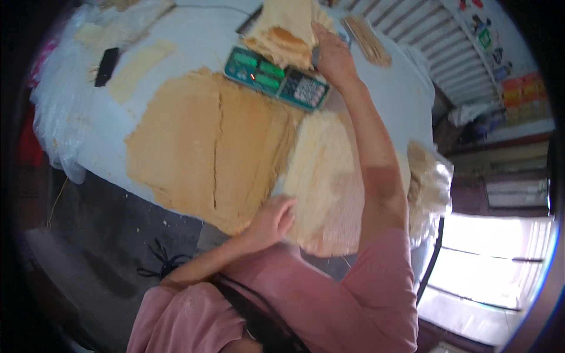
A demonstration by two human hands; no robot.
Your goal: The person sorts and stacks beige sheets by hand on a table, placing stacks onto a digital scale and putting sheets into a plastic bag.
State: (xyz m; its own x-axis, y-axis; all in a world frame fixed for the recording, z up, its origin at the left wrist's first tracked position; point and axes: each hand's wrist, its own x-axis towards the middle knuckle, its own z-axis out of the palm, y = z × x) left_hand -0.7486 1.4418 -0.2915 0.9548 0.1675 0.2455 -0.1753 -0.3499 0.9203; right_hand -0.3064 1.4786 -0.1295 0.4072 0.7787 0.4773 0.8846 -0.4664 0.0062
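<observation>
My right hand (334, 55) reaches to the far side of the table and grips the right edge of a folded bundle of thin, pale yellow sheets (282, 31). The bundle sits over the pan of a green digital scale (269, 79) with lit displays, hiding most of the pan. Near the table's front edge, my left hand (271, 220) is bent beside a pale sheet pile (324, 172); its fingers are curled and blurred, so any hold is unclear. Left of that pile lies a broad tan stack of similar sheets (185, 141), with a long dark split down it.
A black oblong object (107, 67) and loose sheet scraps (143, 66) lie at the far left, by clear plastic film (66, 128). A packet of brown strips (367, 40) lies beyond the scale. A plastic bag (428, 189) hangs at the table's right edge.
</observation>
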